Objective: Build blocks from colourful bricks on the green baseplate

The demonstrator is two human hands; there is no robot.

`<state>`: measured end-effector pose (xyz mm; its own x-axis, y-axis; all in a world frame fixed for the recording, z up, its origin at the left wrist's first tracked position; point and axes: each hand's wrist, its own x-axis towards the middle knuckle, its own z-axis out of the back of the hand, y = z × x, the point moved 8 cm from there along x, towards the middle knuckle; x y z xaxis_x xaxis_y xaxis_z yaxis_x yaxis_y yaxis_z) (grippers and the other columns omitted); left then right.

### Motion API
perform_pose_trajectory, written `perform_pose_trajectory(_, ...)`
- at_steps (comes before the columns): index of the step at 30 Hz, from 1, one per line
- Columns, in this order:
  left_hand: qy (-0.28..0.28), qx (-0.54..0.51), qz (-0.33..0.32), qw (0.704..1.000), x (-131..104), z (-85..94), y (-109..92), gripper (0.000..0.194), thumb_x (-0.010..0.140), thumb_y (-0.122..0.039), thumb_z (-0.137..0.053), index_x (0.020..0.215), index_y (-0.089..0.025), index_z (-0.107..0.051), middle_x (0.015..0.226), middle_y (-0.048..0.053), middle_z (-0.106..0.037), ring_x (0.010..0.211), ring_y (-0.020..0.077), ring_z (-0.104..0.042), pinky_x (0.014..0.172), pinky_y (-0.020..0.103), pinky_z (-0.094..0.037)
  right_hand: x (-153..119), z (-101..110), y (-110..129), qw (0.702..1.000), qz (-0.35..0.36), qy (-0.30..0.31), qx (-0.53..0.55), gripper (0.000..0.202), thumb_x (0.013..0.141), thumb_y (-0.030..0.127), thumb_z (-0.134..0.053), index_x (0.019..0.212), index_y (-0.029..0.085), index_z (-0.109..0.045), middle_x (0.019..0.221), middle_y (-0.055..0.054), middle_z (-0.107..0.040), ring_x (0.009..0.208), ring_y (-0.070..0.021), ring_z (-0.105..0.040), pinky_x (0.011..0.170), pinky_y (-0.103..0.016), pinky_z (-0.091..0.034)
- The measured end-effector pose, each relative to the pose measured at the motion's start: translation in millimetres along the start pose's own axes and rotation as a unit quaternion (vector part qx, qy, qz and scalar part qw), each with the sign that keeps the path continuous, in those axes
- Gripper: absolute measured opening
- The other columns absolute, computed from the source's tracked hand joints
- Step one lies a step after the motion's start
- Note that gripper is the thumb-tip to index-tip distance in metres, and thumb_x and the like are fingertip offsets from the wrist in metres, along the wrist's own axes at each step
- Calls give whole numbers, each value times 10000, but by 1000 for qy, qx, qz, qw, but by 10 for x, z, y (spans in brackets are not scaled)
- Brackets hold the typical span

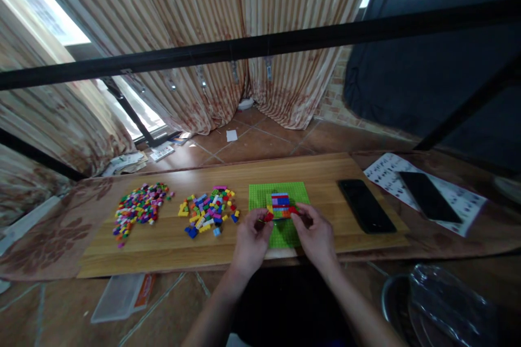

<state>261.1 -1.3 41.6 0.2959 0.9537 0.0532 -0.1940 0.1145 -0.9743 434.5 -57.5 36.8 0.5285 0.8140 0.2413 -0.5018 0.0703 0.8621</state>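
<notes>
A green studded baseplate (256,191) lies on the board, and on or just above it is a small build of toy bricks (280,201) in blue, lilac, red, orange and yellow. My left hand (253,236) is closed at the build's near left corner, its thumb and fingers pinching a red brick (268,217). At the right side, my right hand (315,230) has its fingertips closed on another red brick (293,210) at the build's edge. Whether these red bricks are joined to the build I cannot tell.
Left of the baseplate lie a pile of larger mixed bricks (209,209) and a pile of small bricks (140,203). A black phone (366,206) rests at right; another dark device (429,196) lies on a printed sheet (385,165). A black rail (252,50) crosses beyond the board.
</notes>
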Motion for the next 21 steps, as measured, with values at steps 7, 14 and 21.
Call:
perform_pose_trajectory(7, -25, 29, -10, 999, 17, -30, 45, 230, 798, -218, -579, 1018, -160, -609, 927, 64, -674, 814, 150, -629, 759, 279, -494, 55, -131, 156, 994, 67, 2, -90, 305, 851, 383, -489, 1031, 183, -632, 880, -70, -645, 816, -204, -594, 752, -350, -478)
perform_pose_trajectory(14, -47, 49, -4, 998, 53, 70, 114, 227, 793, -223, -588, 1011, -162, -610, 931, 63, -673, 822, 152, -632, 779, 293, -499, 43, -169, 159, 990, 89, -2, -109, 292, 863, 370, -484, 1037, 187, -631, 900, -79, -644, 823, -210, -595, 742, -356, -482)
perform_pose_trajectory(21, -40, 132, -65, 988, 212, 94, -112, 169, 775, -100, -549, 889, -182, -643, 846, 37, -629, 757, 139, -611, 712, 273, -498, 119, -151, 178, 986, 129, 44, -91, 235, 874, 290, -475, 1001, 202, -652, 965, -74, -649, 902, -212, -592, 812, -363, -475)
